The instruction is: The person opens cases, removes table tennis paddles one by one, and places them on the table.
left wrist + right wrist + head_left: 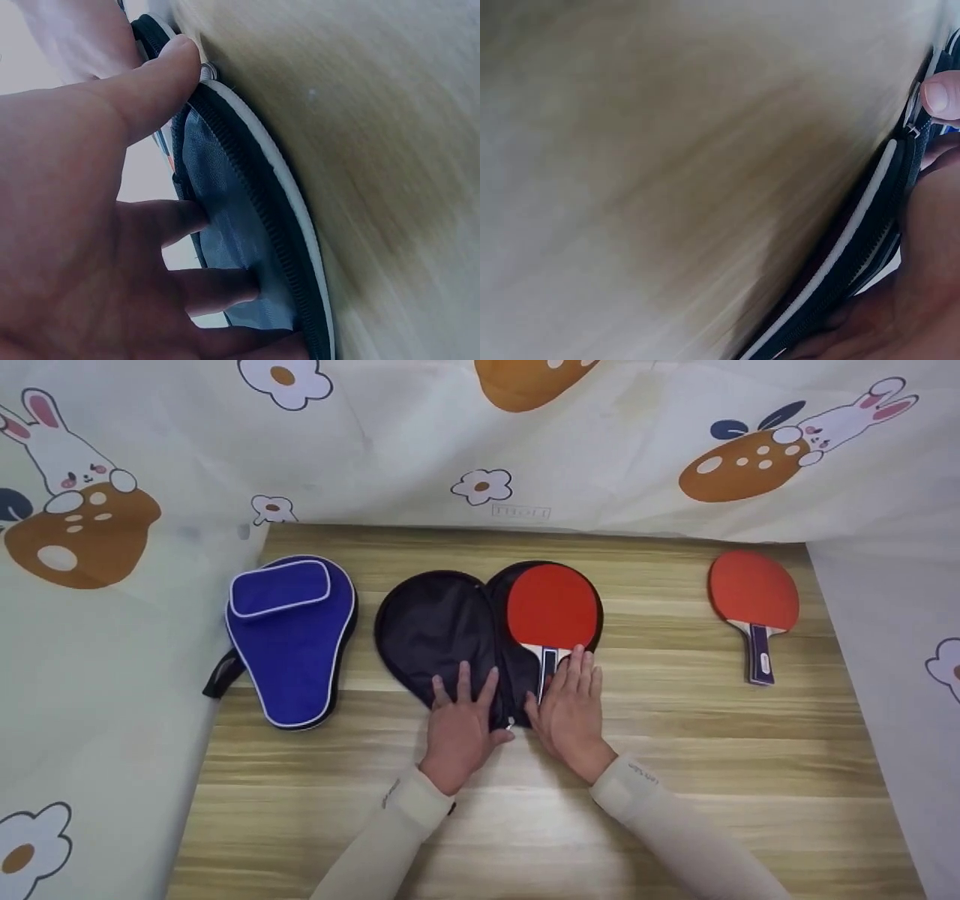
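Observation:
A black zippered paddle case (439,622) lies spread open like a book on the wooden table. In its right half rests a red table tennis paddle (553,604), handle toward me. My left hand (461,735) lies over the lower part of the case's left half, fingers spread and straight. In the left wrist view, its fingertips touch the dark lining (232,202), with the thumb by the zipper pull (209,72). Beside and partly over the paddle's handle is my right hand (574,716), its fingers extended. The right wrist view shows the case's white-piped zipper edge (855,217) close to that hand.
To the left lies a blue paddle case (292,637) with white piping, a small front pocket and a black strap (223,673). A second red paddle (754,592) rests at the far right. Patterned cloth (405,442) with rabbits and flowers hangs behind the wooden table (675,750) and along its sides.

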A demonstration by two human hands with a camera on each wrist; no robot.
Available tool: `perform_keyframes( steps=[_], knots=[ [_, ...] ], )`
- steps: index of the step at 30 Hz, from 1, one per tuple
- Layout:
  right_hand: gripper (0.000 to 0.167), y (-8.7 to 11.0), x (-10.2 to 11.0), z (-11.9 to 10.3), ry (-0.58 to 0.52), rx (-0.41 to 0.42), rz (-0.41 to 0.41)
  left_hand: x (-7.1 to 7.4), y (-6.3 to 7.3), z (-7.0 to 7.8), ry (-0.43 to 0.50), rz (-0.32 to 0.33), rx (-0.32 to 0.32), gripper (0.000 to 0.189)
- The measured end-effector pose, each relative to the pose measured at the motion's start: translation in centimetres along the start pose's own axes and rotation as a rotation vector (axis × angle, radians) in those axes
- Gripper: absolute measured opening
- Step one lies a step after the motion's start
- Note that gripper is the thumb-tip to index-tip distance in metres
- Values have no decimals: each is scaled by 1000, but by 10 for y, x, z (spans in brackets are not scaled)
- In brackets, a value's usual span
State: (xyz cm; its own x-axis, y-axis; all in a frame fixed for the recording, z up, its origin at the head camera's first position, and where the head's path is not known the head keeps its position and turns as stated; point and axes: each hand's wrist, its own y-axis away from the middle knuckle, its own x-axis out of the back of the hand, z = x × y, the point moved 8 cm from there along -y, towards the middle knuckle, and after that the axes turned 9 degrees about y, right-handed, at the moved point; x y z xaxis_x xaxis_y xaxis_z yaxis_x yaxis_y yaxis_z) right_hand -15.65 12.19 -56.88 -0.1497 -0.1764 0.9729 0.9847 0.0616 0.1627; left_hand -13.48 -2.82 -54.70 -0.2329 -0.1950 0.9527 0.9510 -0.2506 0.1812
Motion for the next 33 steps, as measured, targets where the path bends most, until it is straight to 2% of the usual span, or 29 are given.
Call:
perform_keyframes(
  steps=[4, 13, 21, 26, 30, 33],
  knots=[
    [76, 2, 0, 2, -33, -4, 32, 1, 1, 1, -4, 17, -12, 98],
    [47, 4, 6, 19, -219, -48, 148, 0, 2, 1, -2, 48, -13, 97],
    [52, 7, 8, 32, -245, -32, 219, 3, 1, 2, 18, 81, -32, 96],
    [50, 9, 13, 45, -273, -21, 269, 2, 0, 2, 19, 59, -24, 97],
    [47, 11, 24, 65, -283, -32, 317, 2, 1, 1, 22, 52, -22, 97],
    [43, 11, 31, 92, -277, -64, 330, 2, 2, 1, 20, 51, -23, 97]
  ],
)
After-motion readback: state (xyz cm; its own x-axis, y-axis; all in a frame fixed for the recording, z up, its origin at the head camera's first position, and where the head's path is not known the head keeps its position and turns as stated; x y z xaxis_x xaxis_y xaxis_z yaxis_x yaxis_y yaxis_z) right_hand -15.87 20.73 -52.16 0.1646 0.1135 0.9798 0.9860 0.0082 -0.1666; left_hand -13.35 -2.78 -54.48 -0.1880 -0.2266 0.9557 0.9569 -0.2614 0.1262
